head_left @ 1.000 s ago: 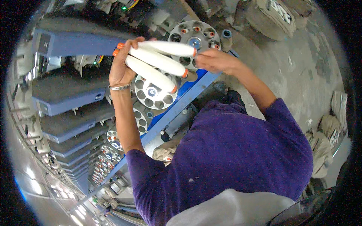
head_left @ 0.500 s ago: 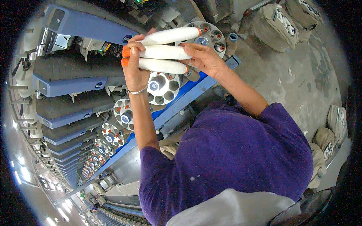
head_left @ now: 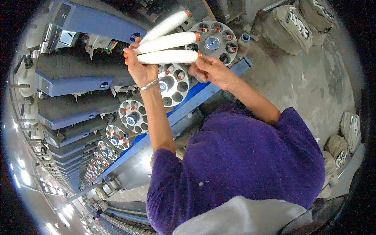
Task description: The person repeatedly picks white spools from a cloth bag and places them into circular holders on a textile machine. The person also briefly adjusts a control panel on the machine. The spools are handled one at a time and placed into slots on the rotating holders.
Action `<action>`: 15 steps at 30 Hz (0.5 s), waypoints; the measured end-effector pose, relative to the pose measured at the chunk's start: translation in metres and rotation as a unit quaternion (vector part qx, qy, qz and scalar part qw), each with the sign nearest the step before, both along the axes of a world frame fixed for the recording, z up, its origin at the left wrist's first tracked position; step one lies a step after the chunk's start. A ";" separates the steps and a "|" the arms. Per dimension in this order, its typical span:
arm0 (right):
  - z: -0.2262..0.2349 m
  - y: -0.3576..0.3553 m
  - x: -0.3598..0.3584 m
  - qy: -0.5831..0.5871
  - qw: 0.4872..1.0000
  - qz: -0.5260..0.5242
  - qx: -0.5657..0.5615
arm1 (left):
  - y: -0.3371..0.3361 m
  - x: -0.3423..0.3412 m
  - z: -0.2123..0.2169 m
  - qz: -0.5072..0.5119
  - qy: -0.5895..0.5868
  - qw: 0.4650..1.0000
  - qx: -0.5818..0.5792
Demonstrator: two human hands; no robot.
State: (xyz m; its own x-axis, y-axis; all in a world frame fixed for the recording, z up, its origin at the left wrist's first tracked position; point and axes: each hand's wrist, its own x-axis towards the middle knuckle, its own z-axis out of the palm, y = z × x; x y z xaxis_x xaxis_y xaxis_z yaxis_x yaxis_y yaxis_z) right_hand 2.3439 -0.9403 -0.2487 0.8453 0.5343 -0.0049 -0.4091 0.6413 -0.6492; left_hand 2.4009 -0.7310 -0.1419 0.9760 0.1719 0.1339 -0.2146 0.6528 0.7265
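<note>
My left hand (head_left: pixel 141 70) is closed round the orange-tipped ends of three white yarn bobbins, which fan out to the right. The top bobbin (head_left: pixel 166 26) slants up, the middle bobbin (head_left: pixel 168 42) tilts slightly, and the lowest bobbin (head_left: pixel 168 57) lies nearly level. My right hand (head_left: pixel 215 72) is close to the orange tip of the lowest one; its fingers are curled and smeared by motion, so its hold is unclear. Just beyond the tips stands a round bobbin magazine (head_left: pixel 212 43) with several small-ended bobbins in its pockets. Another magazine (head_left: pixel 175 94) is partly hidden behind my left hand.
A row of blue-grey machine units (head_left: pixel 72 83) recedes down the left. Further magazines (head_left: pixel 133 116) line a blue rail (head_left: pixel 192 98). Fabric sacks holding bobbins (head_left: pixel 288 29) stand on the concrete floor (head_left: pixel 309 78) at upper right, with more sacks (head_left: pixel 337 145) at the right edge.
The three bobbins have spread into a fan, their right ends swinging upward. My right hand has left the middle bobbin's end and dropped lower, beside the lowest bobbin's tip.
</note>
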 end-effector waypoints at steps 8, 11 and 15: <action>-0.066 -0.132 0.011 0.113 0.942 -0.288 -0.134 | 0.027 -0.004 0.002 -0.104 0.041 0.994 0.012; -0.070 -0.157 0.029 0.123 0.860 -0.439 -0.228 | 0.020 -0.011 0.002 -0.108 0.063 0.990 0.066; -0.037 -0.106 0.052 -0.048 0.869 -0.373 -0.323 | 0.002 -0.008 0.007 -0.121 0.083 0.987 0.069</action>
